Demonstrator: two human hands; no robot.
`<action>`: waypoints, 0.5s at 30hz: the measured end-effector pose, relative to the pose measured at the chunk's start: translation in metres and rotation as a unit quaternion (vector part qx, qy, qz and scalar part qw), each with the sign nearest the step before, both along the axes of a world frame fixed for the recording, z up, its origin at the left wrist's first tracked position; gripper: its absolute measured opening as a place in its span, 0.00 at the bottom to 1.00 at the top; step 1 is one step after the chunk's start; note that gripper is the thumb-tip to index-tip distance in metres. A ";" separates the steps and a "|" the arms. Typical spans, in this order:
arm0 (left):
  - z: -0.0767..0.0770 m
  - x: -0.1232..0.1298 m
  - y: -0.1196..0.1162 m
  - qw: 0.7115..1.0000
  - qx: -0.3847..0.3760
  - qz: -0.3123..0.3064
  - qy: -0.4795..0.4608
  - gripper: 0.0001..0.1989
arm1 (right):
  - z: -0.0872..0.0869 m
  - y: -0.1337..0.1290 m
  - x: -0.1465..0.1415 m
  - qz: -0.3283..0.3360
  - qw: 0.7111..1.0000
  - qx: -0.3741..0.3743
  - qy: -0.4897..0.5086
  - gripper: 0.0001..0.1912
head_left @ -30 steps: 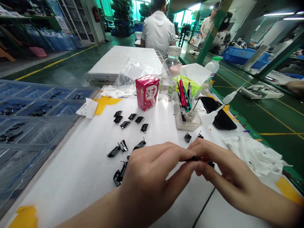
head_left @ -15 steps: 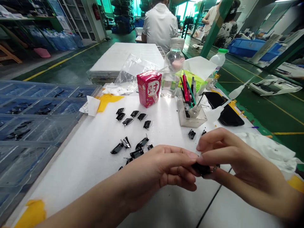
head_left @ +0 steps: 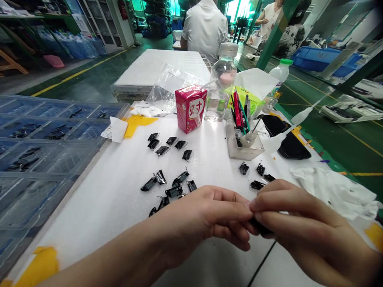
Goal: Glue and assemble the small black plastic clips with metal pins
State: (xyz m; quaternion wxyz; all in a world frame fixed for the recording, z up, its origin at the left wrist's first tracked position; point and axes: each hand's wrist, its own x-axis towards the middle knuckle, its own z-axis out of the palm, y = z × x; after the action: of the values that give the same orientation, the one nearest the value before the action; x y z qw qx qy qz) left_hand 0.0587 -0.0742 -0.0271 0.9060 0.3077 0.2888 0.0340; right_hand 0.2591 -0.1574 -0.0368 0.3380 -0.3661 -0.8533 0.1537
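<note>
While a blk part (head_left: 261, 226) is pinched in R hand (head_left: 299, 217), w/ L hand (head_left: 206, 219) fingers pressed up to it, more blk clips (head_left: 173, 192) are laid out at 10 o'clock on white tabletop (head_left: 89, 223).

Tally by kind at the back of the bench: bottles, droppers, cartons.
Bottles: 2 (clear bottle, green-capped bottle)
Droppers: 2 (upper dropper, lower dropper)
Cartons: 1 (red carton)
Total: 5
</note>
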 end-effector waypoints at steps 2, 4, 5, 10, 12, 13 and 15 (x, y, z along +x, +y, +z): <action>0.000 0.000 0.001 1.000 0.001 -0.001 0.001 0.08 | 0.000 0.000 0.000 0.004 1.000 0.002 -0.009 0.26; 0.000 0.001 0.002 1.000 0.004 -0.001 -0.001 0.08 | 0.000 0.000 -0.001 0.003 1.000 0.010 -0.019 0.24; 0.000 0.001 0.003 1.000 0.004 -0.001 -0.002 0.08 | 0.000 0.000 -0.002 -0.001 1.000 0.019 -0.024 0.23; 0.000 0.000 0.004 1.000 0.020 0.018 0.010 0.07 | -0.001 0.006 -0.011 -0.067 0.994 0.079 -0.031 0.16; 0.002 0.000 0.004 0.999 0.034 0.033 0.000 0.06 | -0.004 0.007 -0.013 -0.116 0.988 0.101 -0.022 0.16; 0.003 -0.001 0.004 0.998 0.040 0.040 -0.008 0.06 | -0.006 0.007 -0.013 -0.133 0.985 0.110 -0.022 0.16; 0.004 -0.001 0.005 0.997 0.049 0.063 -0.019 0.06 | -0.008 0.004 -0.010 -0.150 0.981 0.117 -0.027 0.17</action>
State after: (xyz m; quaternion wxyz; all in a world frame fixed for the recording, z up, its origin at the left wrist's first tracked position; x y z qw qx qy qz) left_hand 0.0582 -0.0688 -0.0227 0.8912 0.3320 0.2884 0.1112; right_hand 0.2489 -0.1538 -0.0447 0.3749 -0.4523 -0.8092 -0.0092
